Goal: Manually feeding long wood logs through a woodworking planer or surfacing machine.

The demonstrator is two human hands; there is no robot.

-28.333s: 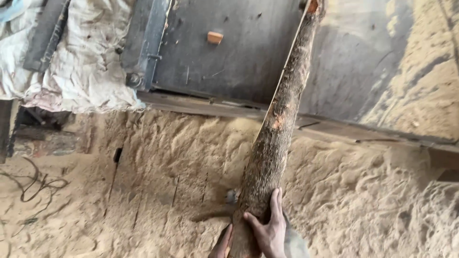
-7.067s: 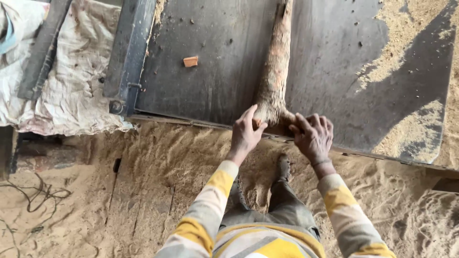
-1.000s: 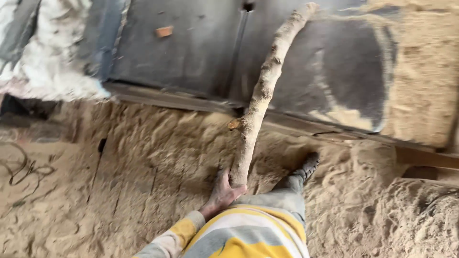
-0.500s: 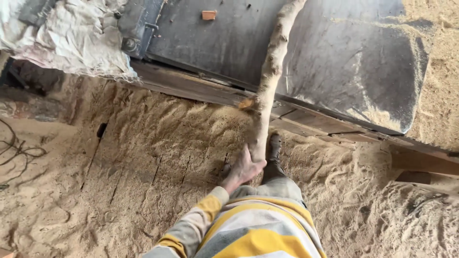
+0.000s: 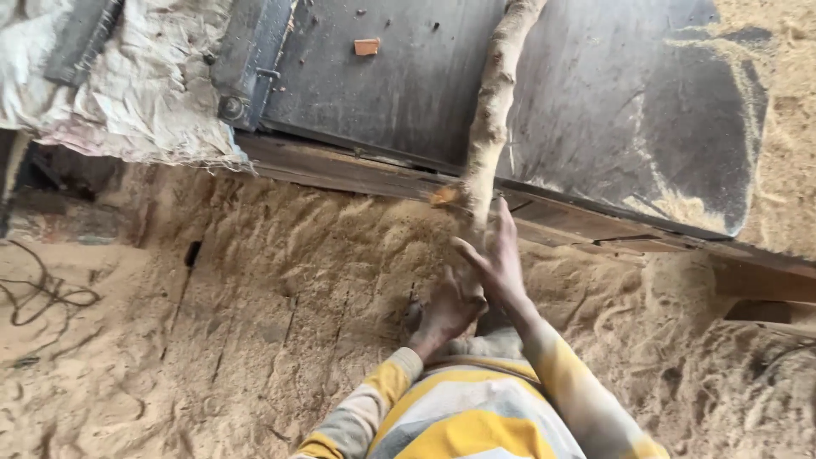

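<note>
A long pale log with rough bark lies lengthwise on the dark metal saw table, its near end sticking out over the table's wooden front edge. My right hand is wrapped around that near end from the right. Just below it, my left hand grips the underside of the same end. Both sleeves are striped yellow and grey. The far end of the log runs out of the top of the view.
Deep sawdust covers the floor in front of the table, with more heaped at the right. A small orange block lies on the table. Crumpled pale sacking is at the upper left, and a dark cord lies at the left.
My right hand has come up and taken hold of the log's near end beside my left hand. The log now sits further onto the table than a second ago.
</note>
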